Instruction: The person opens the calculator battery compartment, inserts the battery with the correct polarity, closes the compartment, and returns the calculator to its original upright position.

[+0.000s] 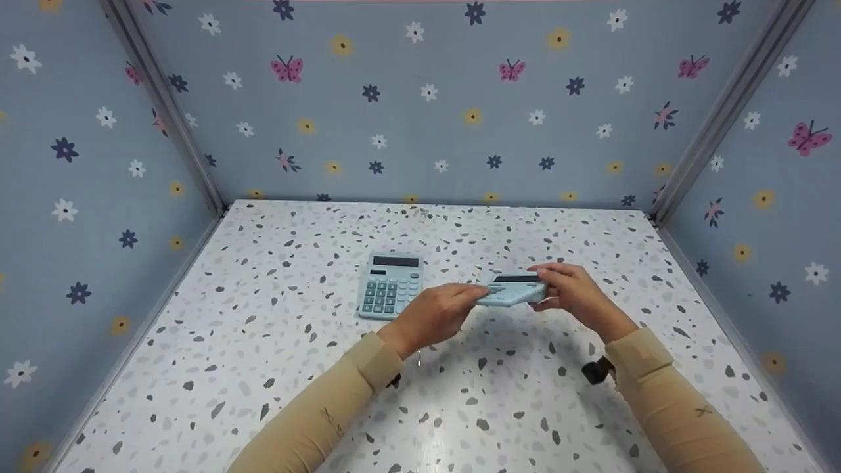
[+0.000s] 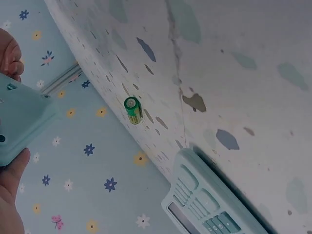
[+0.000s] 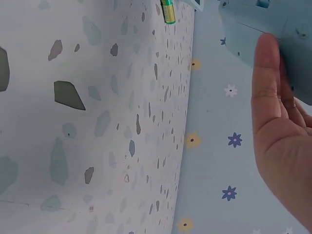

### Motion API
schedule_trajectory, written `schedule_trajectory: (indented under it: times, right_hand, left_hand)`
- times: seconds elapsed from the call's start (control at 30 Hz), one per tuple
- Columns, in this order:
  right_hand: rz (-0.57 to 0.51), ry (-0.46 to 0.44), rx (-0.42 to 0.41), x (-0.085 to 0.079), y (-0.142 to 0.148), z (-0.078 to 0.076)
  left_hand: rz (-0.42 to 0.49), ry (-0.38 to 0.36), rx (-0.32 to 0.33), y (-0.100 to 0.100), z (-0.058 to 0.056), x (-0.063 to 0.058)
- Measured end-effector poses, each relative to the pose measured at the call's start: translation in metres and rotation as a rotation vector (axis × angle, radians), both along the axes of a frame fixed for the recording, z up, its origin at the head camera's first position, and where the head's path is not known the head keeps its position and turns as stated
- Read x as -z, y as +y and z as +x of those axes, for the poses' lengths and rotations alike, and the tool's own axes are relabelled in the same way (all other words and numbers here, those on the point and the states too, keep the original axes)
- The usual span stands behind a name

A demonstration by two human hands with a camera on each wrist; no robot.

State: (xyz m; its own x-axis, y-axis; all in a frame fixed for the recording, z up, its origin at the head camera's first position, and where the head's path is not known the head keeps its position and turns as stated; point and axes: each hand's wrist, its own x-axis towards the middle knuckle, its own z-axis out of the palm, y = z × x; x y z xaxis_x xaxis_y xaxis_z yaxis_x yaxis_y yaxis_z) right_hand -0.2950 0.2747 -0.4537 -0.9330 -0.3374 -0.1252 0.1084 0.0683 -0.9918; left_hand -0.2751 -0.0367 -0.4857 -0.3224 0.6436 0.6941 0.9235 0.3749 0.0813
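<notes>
Both hands hold a light blue calculator [image 1: 511, 293] above the speckled table, tilted with its keys and display up. The left hand [image 1: 437, 314] pinches its left edge, thumb on top. At the right end, the right hand [image 1: 577, 295] grips its edge with thumb and fingers. The wrist views show the calculator's underside [image 3: 263, 53], with small holes. A second light blue calculator [image 1: 389, 287] lies face up on the table, just left of the left hand and partly hidden by it. A green battery [image 2: 133, 111] rests on the table in the wrist views.
The white table [image 1: 295, 407] has grey specks. Blue walls [image 1: 420, 98] with flowers and butterflies close it in at the back and both sides, with grey metal posts [image 1: 167, 98] in the corners. A black strap mount [image 1: 596, 371] sits at the right wrist.
</notes>
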Motion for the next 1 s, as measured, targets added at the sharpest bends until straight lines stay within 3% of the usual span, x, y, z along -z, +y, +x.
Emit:
schedule_trajectory:
  times: [0.2,0.3,0.4,0.63,0.77,1.0]
  right_hand:
    - [-0.112,0.027,-0.071,-0.003,0.003,0.001]
    - [-0.129,0.053,-0.07,-0.003,0.003,0.001]
    - [-0.106,0.086,-0.051,-0.002,0.002,0.001]
    - [0.05,0.188,0.056,-0.003,-0.003,0.001]
    - [0.078,0.204,0.132,-0.004,-0.007,0.002]
    - [0.099,0.188,0.135,-0.007,-0.014,0.005]
  left_hand:
    - [0.152,-0.342,0.031,-0.002,0.0,-0.002]
    - [0.223,-0.527,0.053,-0.003,0.0,-0.004]
    - [0.288,-0.666,0.055,-0.003,0.001,-0.005]
    - [0.386,-0.868,0.039,-0.004,0.002,-0.007]
    - [0.432,-0.973,0.039,-0.005,0.002,-0.009]
    - [0.495,-1.13,0.085,-0.008,0.001,-0.013]
